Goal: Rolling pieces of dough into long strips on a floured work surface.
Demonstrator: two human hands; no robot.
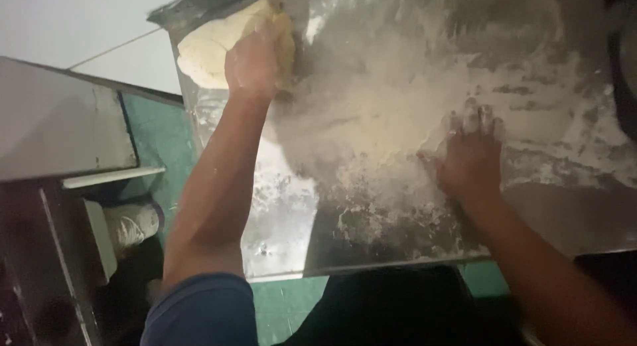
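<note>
Left hand (252,64) is clamped over the pale dough lump (212,47) — fingers curled onto its top, up at the far-left corner of the floured steel surface (371,233). Right hand (472,153) lies well to the right of the dough — fingers spread, seemingly flat in the flour (398,114), though the blur hides the contact.

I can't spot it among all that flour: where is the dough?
The dough sits at the far left corner of the floured metal table, under the left hand.
</note>
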